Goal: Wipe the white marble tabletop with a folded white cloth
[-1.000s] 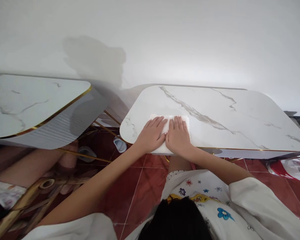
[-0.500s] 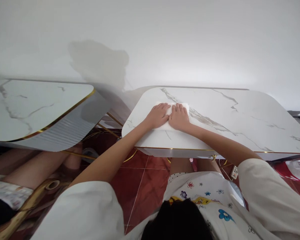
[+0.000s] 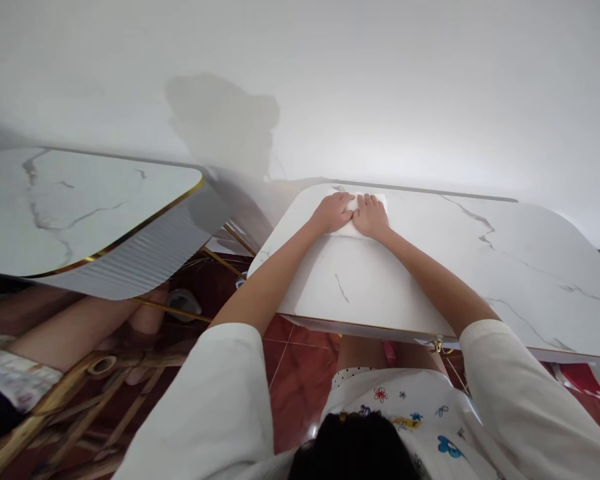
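Both my hands press side by side on a white cloth (image 3: 351,230) that lies on a white marble-patterned tabletop (image 3: 410,267). My left hand (image 3: 332,212) rests flat on the left part of the cloth, fingers stretched forward. Close beside it, my right hand (image 3: 371,215) lies flat over the right part, its fingers also stretched out. The two thumbs almost meet in the middle. Most of the cloth is hidden under the palms; its edges show behind and in front of them.
A white wall (image 3: 330,80) stands behind the table. To the left is a second marble-patterned table (image 3: 105,207) with a gold edge. Another person's legs (image 3: 80,327) and a wooden chair (image 3: 75,407) are below it. Red floor tiles (image 3: 300,387) show underneath.
My hands and the cloth have slid forward across the tabletop, towards the wall. Both arms reach out further. The camera view has shifted and tilted slightly.
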The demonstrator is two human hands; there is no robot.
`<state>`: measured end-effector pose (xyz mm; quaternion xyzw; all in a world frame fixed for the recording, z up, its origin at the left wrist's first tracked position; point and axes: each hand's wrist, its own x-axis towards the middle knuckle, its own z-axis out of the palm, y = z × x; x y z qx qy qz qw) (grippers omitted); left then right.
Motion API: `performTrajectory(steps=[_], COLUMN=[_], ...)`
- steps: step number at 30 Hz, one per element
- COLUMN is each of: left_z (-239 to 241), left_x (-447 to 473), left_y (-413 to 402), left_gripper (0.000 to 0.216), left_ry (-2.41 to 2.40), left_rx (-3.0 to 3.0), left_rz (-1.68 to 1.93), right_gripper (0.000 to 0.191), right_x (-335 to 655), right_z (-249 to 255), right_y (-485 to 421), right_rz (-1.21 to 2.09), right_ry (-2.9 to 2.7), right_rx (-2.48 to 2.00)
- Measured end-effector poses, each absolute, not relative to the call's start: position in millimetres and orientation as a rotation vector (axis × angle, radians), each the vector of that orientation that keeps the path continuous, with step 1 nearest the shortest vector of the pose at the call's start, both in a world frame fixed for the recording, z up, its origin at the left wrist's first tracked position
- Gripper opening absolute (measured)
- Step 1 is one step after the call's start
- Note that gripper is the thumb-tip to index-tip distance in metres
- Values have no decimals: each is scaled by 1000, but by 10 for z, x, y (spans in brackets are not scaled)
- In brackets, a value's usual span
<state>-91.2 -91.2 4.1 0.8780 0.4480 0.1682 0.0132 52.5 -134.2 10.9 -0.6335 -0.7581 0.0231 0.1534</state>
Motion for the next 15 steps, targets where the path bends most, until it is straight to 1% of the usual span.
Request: performTrajectory(steps=[10, 15], left_z=[14, 38], left_x=[-843, -821], left_y=[-475, -304], left_gripper=[51, 49], left_ry=[1386, 1375], left_rx=[2707, 2703], left_rz=[565, 566], right_gripper=[58, 55], right_x=[589, 592], right_z=[107, 95], right_y=[-912, -746], right_rz=[47, 19], right_ry=[-2180, -2150], right_rx=[-1835, -1843])
